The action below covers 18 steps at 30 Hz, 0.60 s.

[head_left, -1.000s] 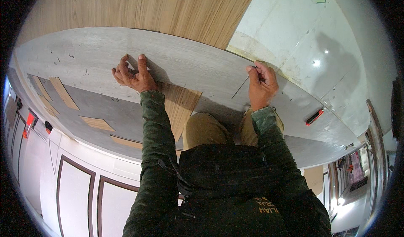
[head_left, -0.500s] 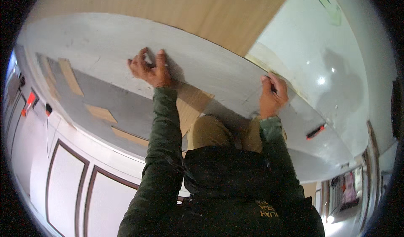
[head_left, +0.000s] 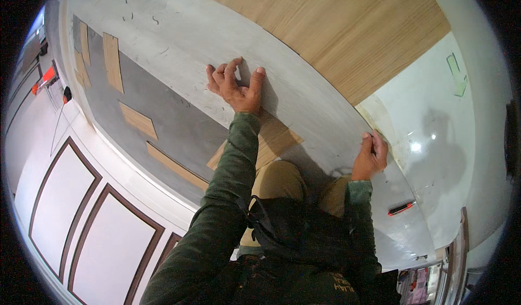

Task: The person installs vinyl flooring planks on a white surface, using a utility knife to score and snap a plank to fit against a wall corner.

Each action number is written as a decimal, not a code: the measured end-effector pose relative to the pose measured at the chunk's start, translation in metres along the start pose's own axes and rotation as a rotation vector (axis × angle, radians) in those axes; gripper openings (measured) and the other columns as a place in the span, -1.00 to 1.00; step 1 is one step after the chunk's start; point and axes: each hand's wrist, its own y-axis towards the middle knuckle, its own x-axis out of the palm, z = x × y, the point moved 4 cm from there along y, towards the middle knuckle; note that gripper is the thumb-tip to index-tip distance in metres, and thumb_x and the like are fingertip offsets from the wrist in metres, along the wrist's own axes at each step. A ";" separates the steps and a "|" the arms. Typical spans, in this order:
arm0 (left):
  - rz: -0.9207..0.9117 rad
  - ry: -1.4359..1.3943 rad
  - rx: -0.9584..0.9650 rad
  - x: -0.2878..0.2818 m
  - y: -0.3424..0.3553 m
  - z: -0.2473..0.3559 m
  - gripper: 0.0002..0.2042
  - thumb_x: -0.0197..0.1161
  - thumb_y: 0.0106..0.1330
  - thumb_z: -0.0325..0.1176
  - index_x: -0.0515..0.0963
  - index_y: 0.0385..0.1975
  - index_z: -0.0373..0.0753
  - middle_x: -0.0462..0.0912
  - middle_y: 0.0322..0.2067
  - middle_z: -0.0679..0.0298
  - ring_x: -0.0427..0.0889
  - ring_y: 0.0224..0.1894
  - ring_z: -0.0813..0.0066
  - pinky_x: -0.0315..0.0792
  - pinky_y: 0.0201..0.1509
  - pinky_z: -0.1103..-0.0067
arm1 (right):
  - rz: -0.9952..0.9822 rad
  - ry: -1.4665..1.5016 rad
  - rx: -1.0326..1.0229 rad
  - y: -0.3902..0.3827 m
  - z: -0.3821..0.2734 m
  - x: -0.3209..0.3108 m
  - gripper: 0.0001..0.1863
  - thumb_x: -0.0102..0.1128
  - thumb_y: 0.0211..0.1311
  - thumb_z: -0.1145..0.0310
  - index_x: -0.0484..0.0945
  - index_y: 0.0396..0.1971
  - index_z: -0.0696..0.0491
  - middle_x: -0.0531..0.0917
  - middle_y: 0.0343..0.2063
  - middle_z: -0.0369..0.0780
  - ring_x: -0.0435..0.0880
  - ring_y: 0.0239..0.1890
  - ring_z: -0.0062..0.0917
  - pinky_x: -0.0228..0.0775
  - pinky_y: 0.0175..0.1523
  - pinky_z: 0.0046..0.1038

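Note:
My left hand (head_left: 233, 88) is open, its fingers bent and apart with the thumb held out. It rests on or just over the pale grey sheet (head_left: 304, 88), casting a shadow there. At the right-hand edge of that sheet, my right hand (head_left: 372, 156) is closed, thumb and forefinger pinched together. Whatever lies between those fingertips is too small to make out. A wood-grain panel (head_left: 336, 34) lies beyond the sheet, its near corner close to my right fingertips. Below my left wrist is a wood-grain piece (head_left: 279, 139), partly covered by my sleeve and knee.
A red and black utility knife (head_left: 401, 208) lies right of my right forearm. Several wood-grain offcuts (head_left: 137, 119) are on the dark grey surface (head_left: 171, 110) at left. A glossy white surface (head_left: 418, 115) with a green-edged strip (head_left: 457, 76) is at right. Framed white panels (head_left: 116, 240) stand lower left.
The whole view has turned and shifted, so the wood-grain panel and both hands appear farther right. Against the sheet, both hands keep about the same places and finger shapes.

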 end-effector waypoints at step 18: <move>-0.019 -0.020 -0.040 -0.001 -0.001 0.001 -0.55 0.51 -0.12 -0.05 0.61 -0.19 -0.03 0.40 -0.14 0.18 0.00 0.35 -0.06 -0.42 0.35 -0.12 | 0.002 0.033 0.099 -0.002 0.002 0.000 -0.81 0.35 0.05 0.50 0.66 -0.29 0.14 0.57 -0.44 -0.27 0.53 -0.40 -0.56 0.43 -0.32 -0.51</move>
